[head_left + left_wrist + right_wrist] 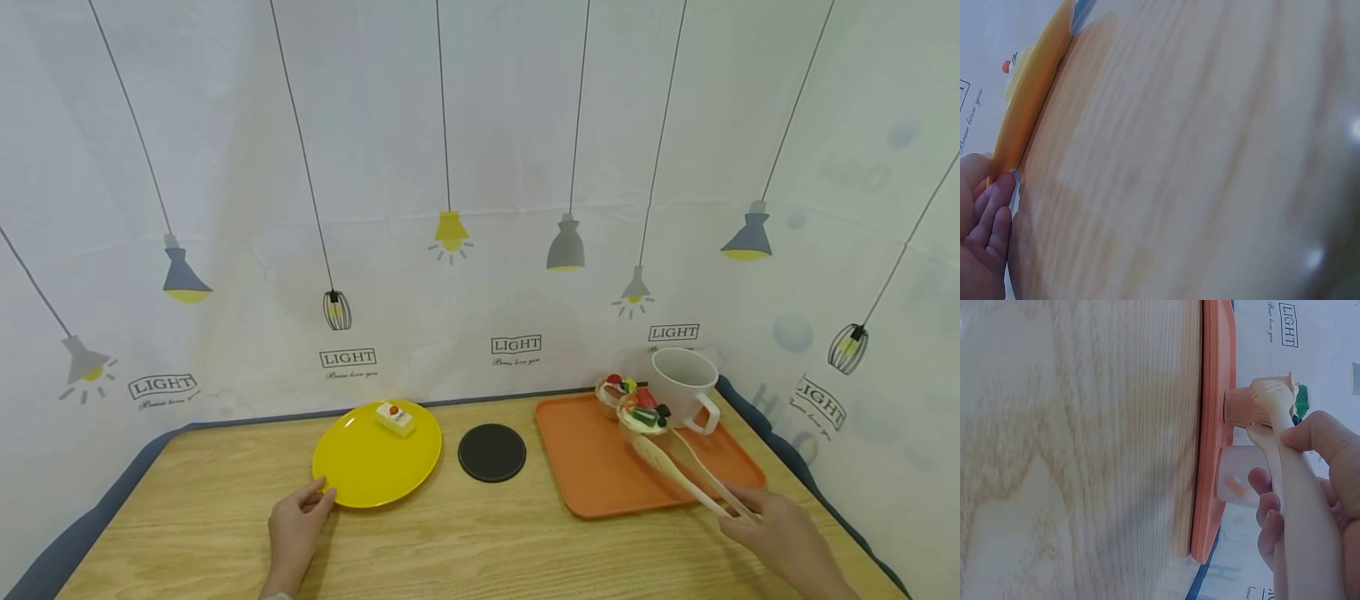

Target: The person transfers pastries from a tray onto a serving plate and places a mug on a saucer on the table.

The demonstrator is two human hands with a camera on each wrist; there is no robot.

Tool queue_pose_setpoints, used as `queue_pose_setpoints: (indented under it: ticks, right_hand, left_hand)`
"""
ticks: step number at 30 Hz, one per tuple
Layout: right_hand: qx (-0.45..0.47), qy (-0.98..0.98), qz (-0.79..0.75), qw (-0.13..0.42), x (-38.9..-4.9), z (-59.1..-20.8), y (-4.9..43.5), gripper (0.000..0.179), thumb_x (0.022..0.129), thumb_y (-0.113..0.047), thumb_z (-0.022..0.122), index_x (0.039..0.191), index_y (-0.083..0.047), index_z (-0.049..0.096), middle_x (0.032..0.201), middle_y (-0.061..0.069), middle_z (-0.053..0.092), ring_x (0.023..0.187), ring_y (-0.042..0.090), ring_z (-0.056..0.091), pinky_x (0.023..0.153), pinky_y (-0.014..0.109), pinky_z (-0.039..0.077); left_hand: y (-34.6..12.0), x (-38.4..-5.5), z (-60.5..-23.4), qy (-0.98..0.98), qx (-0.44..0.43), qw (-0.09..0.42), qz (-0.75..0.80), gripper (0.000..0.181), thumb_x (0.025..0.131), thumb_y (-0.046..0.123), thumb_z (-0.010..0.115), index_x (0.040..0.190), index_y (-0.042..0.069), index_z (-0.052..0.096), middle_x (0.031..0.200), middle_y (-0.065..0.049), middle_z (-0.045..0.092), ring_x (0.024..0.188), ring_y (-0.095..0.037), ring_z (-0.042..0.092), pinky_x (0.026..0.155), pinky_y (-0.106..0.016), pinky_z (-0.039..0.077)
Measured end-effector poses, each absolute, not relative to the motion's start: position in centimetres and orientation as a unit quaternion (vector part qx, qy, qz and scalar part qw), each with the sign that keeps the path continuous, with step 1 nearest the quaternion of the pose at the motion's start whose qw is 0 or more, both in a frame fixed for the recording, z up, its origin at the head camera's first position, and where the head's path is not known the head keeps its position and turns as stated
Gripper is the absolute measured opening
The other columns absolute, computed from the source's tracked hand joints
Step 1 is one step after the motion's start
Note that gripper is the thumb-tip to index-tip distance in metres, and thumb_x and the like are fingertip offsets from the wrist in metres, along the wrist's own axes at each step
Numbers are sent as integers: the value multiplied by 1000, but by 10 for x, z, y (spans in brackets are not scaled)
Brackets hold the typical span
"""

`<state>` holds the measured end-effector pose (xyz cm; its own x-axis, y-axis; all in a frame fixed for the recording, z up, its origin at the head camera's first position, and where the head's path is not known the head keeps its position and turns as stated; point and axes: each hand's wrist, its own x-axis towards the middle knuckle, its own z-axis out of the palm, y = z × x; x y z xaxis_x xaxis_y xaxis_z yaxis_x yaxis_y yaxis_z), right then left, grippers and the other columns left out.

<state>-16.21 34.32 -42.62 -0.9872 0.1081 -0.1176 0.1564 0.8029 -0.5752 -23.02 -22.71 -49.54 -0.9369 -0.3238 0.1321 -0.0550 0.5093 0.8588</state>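
Right hand (780,533) grasps pale tongs (682,479), thumb on one arm, fingers round other. Tips touch front fruit tart (640,422), over orange tray (592,479), just beside white mug (671,402) and rear tart (609,402); cannot tell whether tart is clamped firmly or lifted. Left hand (296,521) pinches rim of yellow plate (360,467). Seems best: squeeze cup's sides evenly, spare topping, keep tart level and clear of mug handle, hold plate steady.
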Motion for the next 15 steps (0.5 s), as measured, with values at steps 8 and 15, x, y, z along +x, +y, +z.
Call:
queue_pose_setpoints:
  ticks: [8,15]
  right_hand:
    - [69,947,-310,44,-161,-424,338,61,83,-30,65,130,5,49,109,22,62,64,19,44,50,31,32]
    - [71,947,-309,51,-162,-423,333,63,82,-33,66,131,4,49,112,23,60,70,19,48,53,31,35]
  left_hand:
    - [-228,-230,-496,-855,115,128,-489,37,90,15,61,117,-10,59,102,-21,64,81,-16,58,60,-15,47]
    - [-228,-230,-496,-855,120,118,-491,37,91,15,60,118,-10,58,107,-23,62,85,-19,58,61,-14,47]
